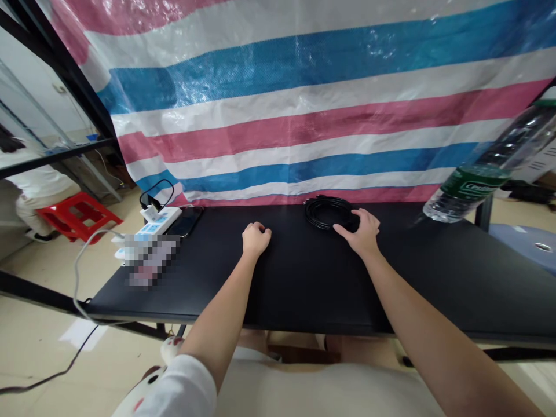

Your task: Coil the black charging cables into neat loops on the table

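A coil of black cable (pixel 320 213) lies at the back of the black tabletop, right of the middle. My right hand (pixel 364 231) is at the coil's right edge, its thumb in front and its curled fingers behind, with the edge between them. The inner side of this grip is partly hidden. To the left of the coil and apart from it, my left hand (pixel 256 238) rests on the tabletop in a loose fist. Nothing shows in its curled fingers.
On the left of the black table (pixel 299 289) are a white power strip (pixel 158 223) with plugs, a dark phone (pixel 190 221) and a blurred-out item. A large water bottle (pixel 467 185) stands at the right. Striped sheeting (pixel 286 139) hangs behind. Beyond the left frame, a person sits near a red stool (pixel 80 214).
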`<act>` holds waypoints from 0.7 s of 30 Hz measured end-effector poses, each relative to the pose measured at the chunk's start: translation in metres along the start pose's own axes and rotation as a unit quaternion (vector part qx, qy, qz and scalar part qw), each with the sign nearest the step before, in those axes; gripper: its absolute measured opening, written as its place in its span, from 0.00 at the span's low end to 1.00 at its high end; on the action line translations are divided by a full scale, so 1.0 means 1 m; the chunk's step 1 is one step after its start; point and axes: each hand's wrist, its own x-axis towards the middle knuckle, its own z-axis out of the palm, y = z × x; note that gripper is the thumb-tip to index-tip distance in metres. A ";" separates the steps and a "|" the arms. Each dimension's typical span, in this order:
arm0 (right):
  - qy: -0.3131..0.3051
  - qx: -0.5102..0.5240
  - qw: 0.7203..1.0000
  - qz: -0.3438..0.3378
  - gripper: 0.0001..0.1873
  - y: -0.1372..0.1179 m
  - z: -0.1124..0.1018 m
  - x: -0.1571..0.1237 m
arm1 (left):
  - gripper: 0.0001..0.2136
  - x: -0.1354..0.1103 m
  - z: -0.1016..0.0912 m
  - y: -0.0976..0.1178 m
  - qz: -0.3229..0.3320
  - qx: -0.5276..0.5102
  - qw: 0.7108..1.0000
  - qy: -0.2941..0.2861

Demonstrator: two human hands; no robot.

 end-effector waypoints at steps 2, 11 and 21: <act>-0.015 0.008 1.000 0.016 0.24 0.001 -0.002 0.002 | 0.07 0.000 0.000 0.000 0.005 0.014 1.000 -0.007; 0.033 -0.033 0.991 0.129 0.15 -0.019 -0.014 0.003 | 0.10 0.005 -0.001 0.007 0.008 0.081 0.994 -0.070; 0.014 0.000 0.970 0.241 0.11 -0.007 -0.013 0.010 | 0.11 0.003 0.004 0.010 0.011 0.105 0.993 -0.049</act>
